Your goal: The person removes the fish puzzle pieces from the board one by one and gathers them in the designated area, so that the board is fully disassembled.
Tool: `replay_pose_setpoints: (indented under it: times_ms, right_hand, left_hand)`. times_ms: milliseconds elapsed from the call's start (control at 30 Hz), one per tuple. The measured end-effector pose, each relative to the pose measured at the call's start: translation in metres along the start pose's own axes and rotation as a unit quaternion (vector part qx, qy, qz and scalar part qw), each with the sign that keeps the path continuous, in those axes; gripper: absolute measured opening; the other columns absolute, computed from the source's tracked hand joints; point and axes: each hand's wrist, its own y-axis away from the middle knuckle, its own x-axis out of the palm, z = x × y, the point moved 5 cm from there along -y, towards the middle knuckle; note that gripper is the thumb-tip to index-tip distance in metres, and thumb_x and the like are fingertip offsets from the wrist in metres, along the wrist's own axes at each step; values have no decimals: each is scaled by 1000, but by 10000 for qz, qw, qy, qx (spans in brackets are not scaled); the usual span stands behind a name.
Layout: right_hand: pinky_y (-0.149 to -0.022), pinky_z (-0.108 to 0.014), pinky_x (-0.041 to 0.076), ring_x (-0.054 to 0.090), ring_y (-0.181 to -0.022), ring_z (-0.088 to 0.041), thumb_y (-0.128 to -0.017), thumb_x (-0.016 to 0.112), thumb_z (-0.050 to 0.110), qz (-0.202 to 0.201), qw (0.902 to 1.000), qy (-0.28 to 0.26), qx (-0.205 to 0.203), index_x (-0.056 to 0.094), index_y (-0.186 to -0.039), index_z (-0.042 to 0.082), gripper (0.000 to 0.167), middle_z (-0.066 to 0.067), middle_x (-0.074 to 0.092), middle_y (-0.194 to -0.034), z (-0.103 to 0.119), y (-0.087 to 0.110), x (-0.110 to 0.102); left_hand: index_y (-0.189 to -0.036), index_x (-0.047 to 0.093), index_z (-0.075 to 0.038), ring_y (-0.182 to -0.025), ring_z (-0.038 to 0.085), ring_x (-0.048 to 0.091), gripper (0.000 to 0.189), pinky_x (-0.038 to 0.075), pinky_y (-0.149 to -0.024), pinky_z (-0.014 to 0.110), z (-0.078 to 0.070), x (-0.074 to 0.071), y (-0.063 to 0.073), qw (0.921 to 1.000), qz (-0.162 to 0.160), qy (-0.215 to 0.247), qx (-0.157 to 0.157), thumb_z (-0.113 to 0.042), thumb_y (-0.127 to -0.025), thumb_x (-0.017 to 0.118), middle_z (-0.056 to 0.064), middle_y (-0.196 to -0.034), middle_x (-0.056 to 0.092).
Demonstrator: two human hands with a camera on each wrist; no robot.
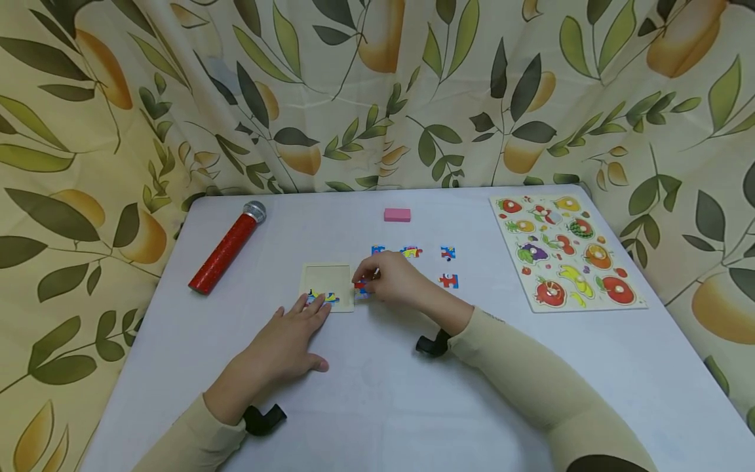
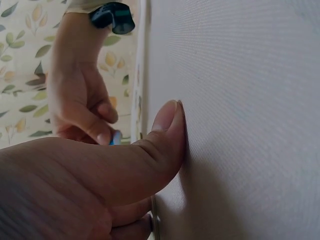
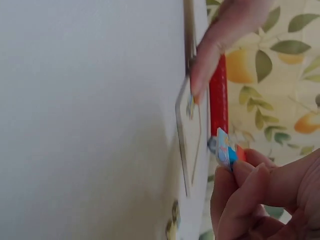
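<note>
A small square wooden puzzle tray [image 1: 327,278] lies on the table, with joined jigsaw pieces [image 1: 327,298] along its near edge. My left hand [image 1: 288,346] rests there with fingers extended, its fingertips over the tray's near-left part and the pieces. Just right of the tray, my right hand [image 1: 390,278] pinches a blue and red jigsaw piece [image 3: 226,152] between thumb and fingers. In the right wrist view this piece is raised off the table. Several loose jigsaw pieces [image 1: 448,281] lie beyond and to the right of that hand, partly hidden by it.
A red microphone [image 1: 227,250] lies at the left. At the back stands a pink block [image 1: 397,215]. On the right is a fruit puzzle board [image 1: 569,252]. A patterned curtain [image 1: 377,98] hangs behind the white table [image 1: 377,406].
</note>
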Motion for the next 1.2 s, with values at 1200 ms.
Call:
replay_pose_setpoints:
  times_ms: [1200]
  right_hand:
    - [-66,-28,52,59,-89,-25,-92,71,-6,-34,9904,-158,1375,82,-107,10,24,-10,72,-103,-100,92,-91]
  left_hand:
    - [-167,40,-13,-168,41,21,103,26,-128,74,-1,-1,2,10000,-26,70,-41,-44,-83,91,7,-178,32]
